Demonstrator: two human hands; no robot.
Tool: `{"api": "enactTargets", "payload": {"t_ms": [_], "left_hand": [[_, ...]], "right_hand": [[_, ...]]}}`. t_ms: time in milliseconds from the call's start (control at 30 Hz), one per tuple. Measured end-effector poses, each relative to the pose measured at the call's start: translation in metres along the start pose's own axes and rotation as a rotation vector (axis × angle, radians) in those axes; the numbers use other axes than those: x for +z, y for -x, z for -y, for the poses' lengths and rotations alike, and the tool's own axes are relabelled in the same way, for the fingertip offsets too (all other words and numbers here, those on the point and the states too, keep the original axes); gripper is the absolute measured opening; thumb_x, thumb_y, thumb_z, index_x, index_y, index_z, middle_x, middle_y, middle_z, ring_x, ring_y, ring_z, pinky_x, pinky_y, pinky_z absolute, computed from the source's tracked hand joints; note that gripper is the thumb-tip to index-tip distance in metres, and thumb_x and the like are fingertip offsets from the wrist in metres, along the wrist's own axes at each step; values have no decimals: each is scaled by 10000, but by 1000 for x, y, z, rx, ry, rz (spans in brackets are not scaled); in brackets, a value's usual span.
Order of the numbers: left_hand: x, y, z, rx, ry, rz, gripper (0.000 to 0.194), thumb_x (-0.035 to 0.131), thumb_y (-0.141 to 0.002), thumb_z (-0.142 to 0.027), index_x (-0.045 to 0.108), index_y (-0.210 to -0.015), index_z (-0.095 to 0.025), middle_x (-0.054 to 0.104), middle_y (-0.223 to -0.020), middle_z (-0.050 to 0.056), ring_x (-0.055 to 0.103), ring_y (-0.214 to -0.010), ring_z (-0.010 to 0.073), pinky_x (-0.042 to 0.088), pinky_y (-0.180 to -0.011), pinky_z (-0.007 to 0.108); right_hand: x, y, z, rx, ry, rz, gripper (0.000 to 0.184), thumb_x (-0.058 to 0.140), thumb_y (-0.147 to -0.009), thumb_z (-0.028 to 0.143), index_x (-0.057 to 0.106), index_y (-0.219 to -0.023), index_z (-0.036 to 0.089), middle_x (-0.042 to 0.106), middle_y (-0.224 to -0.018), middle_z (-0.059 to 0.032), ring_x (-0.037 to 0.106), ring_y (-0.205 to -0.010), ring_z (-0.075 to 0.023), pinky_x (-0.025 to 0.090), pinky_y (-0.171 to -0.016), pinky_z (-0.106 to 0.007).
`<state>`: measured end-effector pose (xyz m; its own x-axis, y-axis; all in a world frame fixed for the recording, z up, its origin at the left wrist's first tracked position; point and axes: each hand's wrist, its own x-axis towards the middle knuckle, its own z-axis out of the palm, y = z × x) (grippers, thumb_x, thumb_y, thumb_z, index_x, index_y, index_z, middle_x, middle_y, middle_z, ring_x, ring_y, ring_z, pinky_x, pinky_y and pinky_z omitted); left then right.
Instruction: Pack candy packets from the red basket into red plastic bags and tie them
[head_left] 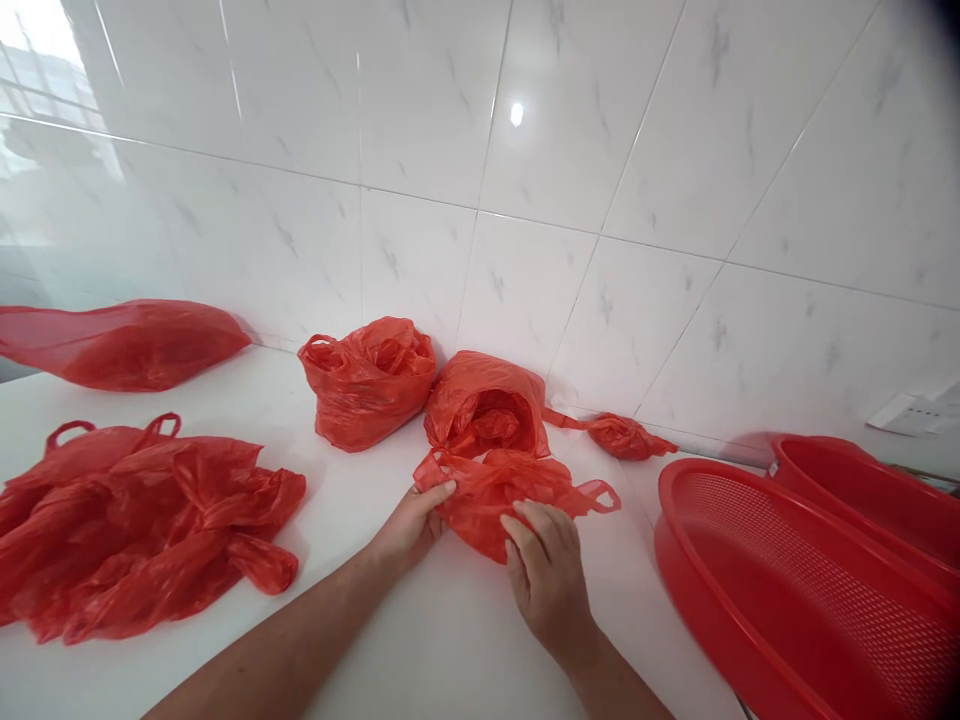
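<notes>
A thin red plastic bag [487,510] with a loop handle at its right side is between my two hands, over the white table. My left hand [412,525] is closed on the bag's left edge, thumb on top. On the bag's near right part lies my right hand [551,570], its fingers curled and the thumb close to the index fingertip, pinching the plastic. Just behind, a red bag lying on its side [495,380] has its mouth facing me, with crumpled red plastic inside. To its left stands a stuffed red bag [367,390].
Crumpled red bags [135,520] lie in a heap at the left. Behind them is a long red bag [150,345]. A small twisted red bag [626,437] lies by the tiled wall [540,290]. Red plastic baskets [765,600] stand at the right on the white table [420,650].
</notes>
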<state>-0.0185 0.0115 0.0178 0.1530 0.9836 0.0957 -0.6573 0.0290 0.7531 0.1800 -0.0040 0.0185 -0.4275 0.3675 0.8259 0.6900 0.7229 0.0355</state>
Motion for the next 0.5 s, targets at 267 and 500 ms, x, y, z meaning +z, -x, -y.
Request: {"api": "enactTargets", "payload": {"t_ms": [267,500], "left_hand": [[-9,-7,-14,23,-2,-45,299,664,-718,-199,628,-1015,-187,708,-945,60,669,-858,206,514,-797,325],[6,-7,-47,562,-670,-629,324,628,-671,-189,537,-982,-199,615,-979,34,596,-902,182,476,-802,326]], "right_hand": [[17,5,-24,434,-101,434,396,291,-962,315,584,-722,198,593,-567,-30,545,-484,-166,378,-477,-284],[24,9,-33,598,21,460,376,527,-815,245,524,-1189,204,648,-658,-57,608,-553,-241,359,-482,-301]]}}
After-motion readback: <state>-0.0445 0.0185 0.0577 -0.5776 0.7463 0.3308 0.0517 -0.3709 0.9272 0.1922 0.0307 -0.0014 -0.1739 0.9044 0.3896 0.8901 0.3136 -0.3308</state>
